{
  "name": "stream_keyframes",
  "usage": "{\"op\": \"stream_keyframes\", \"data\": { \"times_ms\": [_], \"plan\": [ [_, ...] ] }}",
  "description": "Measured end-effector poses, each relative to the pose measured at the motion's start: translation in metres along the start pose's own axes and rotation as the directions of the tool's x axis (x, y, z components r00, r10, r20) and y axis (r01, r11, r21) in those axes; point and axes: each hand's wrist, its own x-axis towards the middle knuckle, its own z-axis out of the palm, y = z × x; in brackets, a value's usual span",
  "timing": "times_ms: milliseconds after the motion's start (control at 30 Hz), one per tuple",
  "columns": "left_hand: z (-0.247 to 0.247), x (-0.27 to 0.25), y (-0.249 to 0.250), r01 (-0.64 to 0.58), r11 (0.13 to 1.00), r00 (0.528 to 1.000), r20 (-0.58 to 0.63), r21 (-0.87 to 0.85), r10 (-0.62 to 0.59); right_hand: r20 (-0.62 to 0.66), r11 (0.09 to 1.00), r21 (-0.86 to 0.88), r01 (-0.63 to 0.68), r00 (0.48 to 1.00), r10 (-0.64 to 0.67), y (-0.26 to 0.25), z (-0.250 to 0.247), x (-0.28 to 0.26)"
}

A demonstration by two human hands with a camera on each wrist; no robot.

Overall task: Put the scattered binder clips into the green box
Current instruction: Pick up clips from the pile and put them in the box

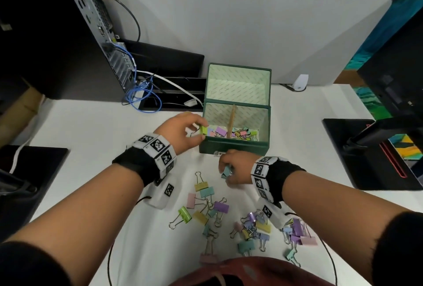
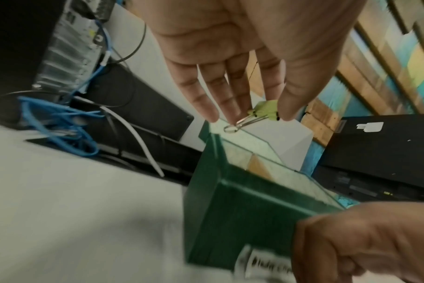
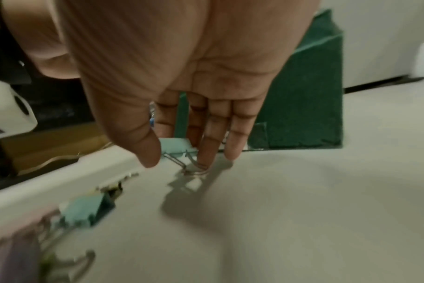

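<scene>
White table (image 1: 96, 130) carries everything here, backed by a pale grey partition panel (image 1: 229, 29). At its far left stands a black computer tower (image 1: 57, 41) with its rear panel turned inward, and a tangle of blue cables (image 1: 142, 93) spills from it onto the table. A black monitor base (image 1: 357, 155) sits at the right edge.

The green box (image 1: 233, 147) stands in the middle of the table with its lid (image 1: 239, 84) tipped up behind it. A wooden divider (image 1: 231, 121) splits the inside into two compartments, and both already hold pastel binder clips.

The left hand (image 1: 180, 132) is raised just beside the box's left wall, its thumb and fingertips pinching a lime green clip (image 1: 203, 129) by the body; in the left wrist view the wire handles hang free above the box rim. The right hand (image 1: 235, 169) is low in front of the box's near wall, fingers curled down around a teal clip (image 1: 226, 172). In the right wrist view that clip's wire handles look to touch the table, though the blur leaves it uncertain.

The scattered binder clips (image 1: 206, 208) lie on the table nearer the person: a loose cluster of yellow, teal, pink, purple and green ones in the middle, and a denser heap (image 1: 256, 230) to the right, partly under the right wrist.
</scene>
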Motion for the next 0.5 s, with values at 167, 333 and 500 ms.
{"op": "stream_keyframes", "data": {
  "times_ms": [167, 333, 500],
  "plan": [
    [-0.001, 0.037, 0.022, -0.088, 0.991, 0.996, 0.007, 0.104, 0.088, -0.086, 0.980, 0.199, -0.028, 0.995, 0.046, 0.008, -0.017, -0.016],
    [0.005, 0.034, 0.014, -0.054, 0.980, 0.999, 0.015, 0.191, 0.052, -0.202, 0.903, 0.429, -0.017, 0.973, 0.115, 0.009, -0.040, -0.029],
    [0.013, -0.001, -0.002, 0.030, 0.994, 0.994, 0.102, 0.108, -0.041, -0.351, 0.834, 0.550, 0.044, 0.918, 0.183, 0.003, -0.063, -0.028]
  ]
}}
